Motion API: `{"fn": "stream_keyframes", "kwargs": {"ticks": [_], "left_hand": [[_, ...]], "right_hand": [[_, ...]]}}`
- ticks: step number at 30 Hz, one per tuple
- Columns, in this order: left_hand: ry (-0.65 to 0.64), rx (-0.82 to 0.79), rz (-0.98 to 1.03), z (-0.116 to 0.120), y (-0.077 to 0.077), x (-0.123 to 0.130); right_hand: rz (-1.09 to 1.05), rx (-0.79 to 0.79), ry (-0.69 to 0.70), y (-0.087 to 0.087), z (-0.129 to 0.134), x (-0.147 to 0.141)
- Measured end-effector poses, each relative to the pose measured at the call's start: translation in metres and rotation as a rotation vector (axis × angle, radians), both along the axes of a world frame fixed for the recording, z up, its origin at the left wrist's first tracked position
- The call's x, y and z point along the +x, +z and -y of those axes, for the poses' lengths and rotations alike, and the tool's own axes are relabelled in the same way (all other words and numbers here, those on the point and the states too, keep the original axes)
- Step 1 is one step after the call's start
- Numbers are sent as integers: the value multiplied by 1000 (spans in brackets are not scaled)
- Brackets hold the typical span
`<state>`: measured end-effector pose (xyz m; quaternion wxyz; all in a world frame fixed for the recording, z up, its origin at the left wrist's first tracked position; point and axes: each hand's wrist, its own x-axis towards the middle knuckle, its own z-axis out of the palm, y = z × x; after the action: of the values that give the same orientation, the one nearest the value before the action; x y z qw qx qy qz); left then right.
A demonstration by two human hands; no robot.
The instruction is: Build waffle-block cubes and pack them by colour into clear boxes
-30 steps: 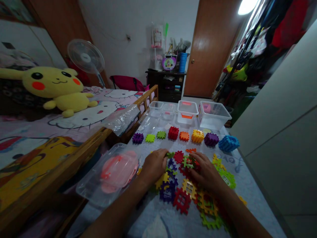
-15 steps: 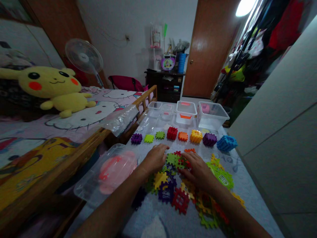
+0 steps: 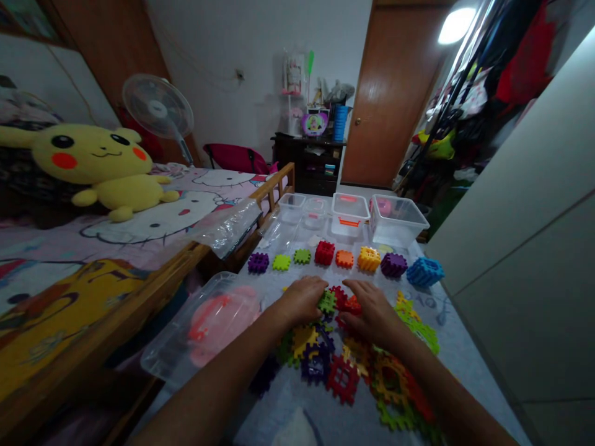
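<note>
My left hand (image 3: 304,300) is over the left side of the pile, its fingers bent together at a green interlocking tile (image 3: 328,302). Opposite it, my right hand (image 3: 374,310) has its fingers stretched out and its thumb apart. Beside that thumb and index finger lie an orange tile (image 3: 353,305) and a red tile (image 3: 340,297). Nearer to me in the pile are a yellow tile (image 3: 304,341), a dark purple tile (image 3: 316,362) and a red window tile (image 3: 343,380). My hands and forearms hide part of the heap.
Behind the pile stands a row of sorted tiles, from a purple stack (image 3: 258,262) to a blue stack (image 3: 425,271). Clear plastic bins (image 3: 400,220) line the far end. At left are a transparent lid (image 3: 171,347) and the wooden bed rail (image 3: 153,291).
My left hand has moved right, partly covering the green tiles. The orange tile has shifted nearer, close to my right thumb. My right hand has moved slightly away from me.
</note>
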<state>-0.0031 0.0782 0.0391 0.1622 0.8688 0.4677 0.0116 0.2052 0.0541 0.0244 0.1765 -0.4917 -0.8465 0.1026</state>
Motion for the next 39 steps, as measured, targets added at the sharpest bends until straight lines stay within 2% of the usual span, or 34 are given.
{"fn": "stream_keyframes", "kwargs": {"ticks": [5, 8, 12, 18, 23, 27, 31, 39], "left_hand": [[-70, 61, -144, -7, 2, 11], [-83, 60, -180, -11, 4, 14], [-88, 65, -211, -13, 3, 17], [-66, 123, -194, -22, 6, 10], [101, 198, -181, -59, 18, -27], [207, 213, -217, -96, 18, -48], [223, 206, -263, -111, 14, -42], [212, 169, -304, -107, 15, -27]], "right_hand": [[-94, -58, -188, -7, -1, 63], [-99, -83, -274, -21, -4, 80], [-81, -45, -244, -34, -5, 76], [-33, -28, -189, -41, -4, 70], [-63, -3, -190, -45, -5, 73], [-71, 1, -184, -43, -5, 72], [-82, -2, -189, -42, -4, 71], [-90, 11, -187, -46, -4, 73]]}}
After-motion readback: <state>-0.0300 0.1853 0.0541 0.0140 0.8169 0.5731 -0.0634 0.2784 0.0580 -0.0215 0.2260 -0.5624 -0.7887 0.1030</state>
